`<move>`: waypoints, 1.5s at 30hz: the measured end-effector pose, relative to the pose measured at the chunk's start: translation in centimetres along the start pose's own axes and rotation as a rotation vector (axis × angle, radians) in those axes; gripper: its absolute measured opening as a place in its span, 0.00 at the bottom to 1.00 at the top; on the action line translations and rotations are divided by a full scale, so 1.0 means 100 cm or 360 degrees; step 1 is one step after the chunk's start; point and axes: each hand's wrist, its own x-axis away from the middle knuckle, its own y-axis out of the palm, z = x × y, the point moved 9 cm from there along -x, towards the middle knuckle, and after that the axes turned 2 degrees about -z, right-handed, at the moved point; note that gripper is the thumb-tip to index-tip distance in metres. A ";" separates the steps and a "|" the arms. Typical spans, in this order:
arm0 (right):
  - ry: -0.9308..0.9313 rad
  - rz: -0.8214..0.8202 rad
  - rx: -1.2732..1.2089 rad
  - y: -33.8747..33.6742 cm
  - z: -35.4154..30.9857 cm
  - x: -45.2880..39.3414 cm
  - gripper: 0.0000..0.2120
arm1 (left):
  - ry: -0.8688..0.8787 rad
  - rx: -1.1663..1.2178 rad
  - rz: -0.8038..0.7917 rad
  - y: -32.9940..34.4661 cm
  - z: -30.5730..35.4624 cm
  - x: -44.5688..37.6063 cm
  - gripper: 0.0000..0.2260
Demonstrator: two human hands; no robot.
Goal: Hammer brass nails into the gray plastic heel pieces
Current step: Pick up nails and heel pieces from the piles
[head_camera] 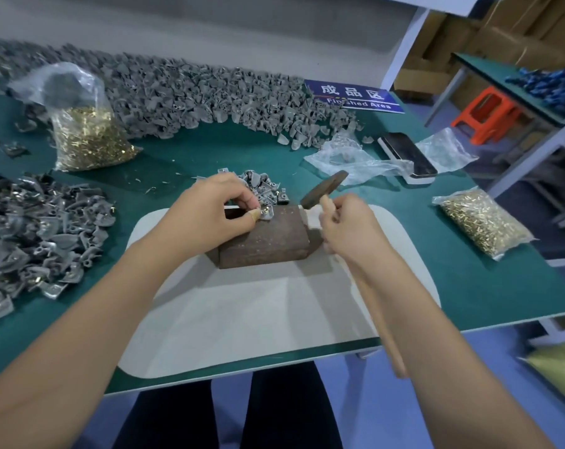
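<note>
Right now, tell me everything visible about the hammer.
The hammer has a dark, rusty-looking metal head and a pale wooden handle. The right hand grips the handle close under the head, and the rest of the handle runs back along the forearm past the table edge. The head is raised and tilted, poised just right of the brown block without touching it. It looks slightly blurred.

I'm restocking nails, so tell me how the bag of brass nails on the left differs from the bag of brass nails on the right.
The left bag of nails stands upright at the back of the table, while the right bag of nails lies flat near the table's right edge. The left bag looks bulkier, with its loose plastic top bunched above the nails; the right bag looks smaller and flatter. Both are clear plastic bags holding brass nails.
</note>
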 end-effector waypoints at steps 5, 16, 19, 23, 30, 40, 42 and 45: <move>-0.0278 -0.0004 -0.0026 -0.020 -0.022 0.016 0.04 | 0.0010 -0.0203 0.0033 -0.006 0.003 0.001 0.04; -0.0517 0.0186 0.0078 -0.007 -0.069 0.035 0.16 | -0.0003 -0.0157 -0.0017 -0.009 0.003 0.001 0.03; -0.0507 0.0267 0.0089 -0.011 -0.076 0.035 0.15 | -0.0009 -0.0154 -0.0027 -0.009 0.002 0.000 0.04; -0.0501 0.0188 0.0201 -0.002 -0.082 0.036 0.15 | 0.0013 -0.0115 -0.0075 -0.008 0.002 -0.001 0.02; -0.0544 0.0295 0.0159 -0.007 -0.085 0.040 0.14 | -0.0009 -0.0229 -0.0073 -0.009 0.002 0.000 0.03; -0.0549 0.0254 0.0336 0.002 -0.086 0.047 0.14 | -0.0001 -0.0347 -0.0074 -0.012 0.007 0.001 0.04; -0.0583 0.0364 0.0275 -0.004 -0.087 0.050 0.13 | -0.0001 -0.0374 -0.0084 -0.012 0.008 0.000 0.05; -0.0572 0.0305 0.0365 0.000 -0.089 0.048 0.13 | 0.0023 -0.0404 -0.0076 -0.012 0.010 0.001 0.05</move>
